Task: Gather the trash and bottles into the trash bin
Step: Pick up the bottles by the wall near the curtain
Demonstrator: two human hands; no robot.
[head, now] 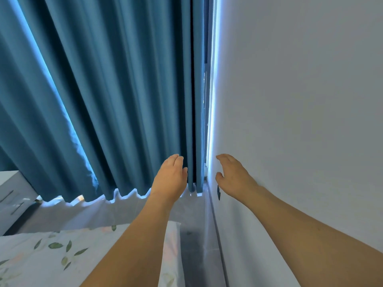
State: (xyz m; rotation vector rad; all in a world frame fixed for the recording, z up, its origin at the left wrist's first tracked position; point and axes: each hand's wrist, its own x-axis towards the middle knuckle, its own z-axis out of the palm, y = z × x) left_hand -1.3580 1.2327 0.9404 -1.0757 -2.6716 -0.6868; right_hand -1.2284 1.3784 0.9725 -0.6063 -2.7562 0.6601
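No trash, bottle or trash bin shows in the head view. My left hand is stretched forward with straight fingers and holds nothing; it is in front of the lower edge of the blue curtain. My right hand reaches out beside it, fingers loosely spread and empty, close to the white wall. The two hands are apart, with the curtain's right edge and a bright gap of daylight between them.
A bed with a leaf-patterned sheet lies at the lower left. A white drawer unit stands at the far left. A narrow strip of grey floor runs between bed and wall. A small dark mark is on the wall.
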